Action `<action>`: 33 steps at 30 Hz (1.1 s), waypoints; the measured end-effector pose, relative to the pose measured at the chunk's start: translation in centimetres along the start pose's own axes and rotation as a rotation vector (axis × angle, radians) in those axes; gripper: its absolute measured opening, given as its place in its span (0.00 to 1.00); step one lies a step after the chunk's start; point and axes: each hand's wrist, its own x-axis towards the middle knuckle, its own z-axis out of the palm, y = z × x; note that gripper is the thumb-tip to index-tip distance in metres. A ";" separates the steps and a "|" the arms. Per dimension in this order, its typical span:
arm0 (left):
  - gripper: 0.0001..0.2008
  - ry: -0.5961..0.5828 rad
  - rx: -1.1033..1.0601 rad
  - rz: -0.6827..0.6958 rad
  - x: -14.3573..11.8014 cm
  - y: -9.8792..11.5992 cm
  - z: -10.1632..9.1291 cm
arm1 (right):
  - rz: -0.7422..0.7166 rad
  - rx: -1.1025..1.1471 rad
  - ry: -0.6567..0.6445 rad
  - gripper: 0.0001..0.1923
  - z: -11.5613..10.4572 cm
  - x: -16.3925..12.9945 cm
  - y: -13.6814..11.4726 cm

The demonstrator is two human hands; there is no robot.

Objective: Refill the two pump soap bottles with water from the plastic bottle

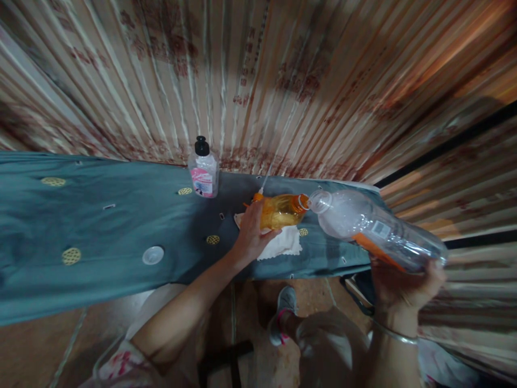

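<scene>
My left hand [251, 231] is closed around a see-through orange bottle [280, 212], which lies on its side or is strongly tilted, its mouth to the right. By the left fingertips is an orange spray head [257, 198] with a thin pale tube pointing up; whether the hand grips it too is unclear. My right hand [407, 283] supports a large clear plastic bottle [375, 229] with an orange label near its base. That bottle slants down to the left, its neck meeting or almost meeting the orange bottle's mouth. A white cloth [285, 243] lies beneath the orange bottle.
A clear bottle with a black cap [204, 172] and pink label stands near the curtain [226, 81]. A small white round lid [153, 255] lies on the teal patterned cloth [113, 226], left of my arm. A dark bag-like object [359, 291] is below the right edge.
</scene>
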 end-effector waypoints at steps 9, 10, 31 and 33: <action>0.40 -0.028 0.007 -0.022 0.1 0.4 -0.3 | -0.013 0.001 0.002 0.25 -0.2 0.1 0.1; 0.40 -0.028 0.007 -0.028 0.1 0.4 -0.3 | -0.013 0.000 -0.001 0.24 -0.2 0.1 0.1; 0.40 -0.034 0.011 -0.037 0.2 0.6 -0.3 | -0.023 0.037 -0.001 0.29 -0.2 0.2 0.1; 0.41 -0.031 0.022 -0.030 0.1 0.4 -0.2 | -0.023 0.034 -0.010 0.28 -0.3 0.2 0.1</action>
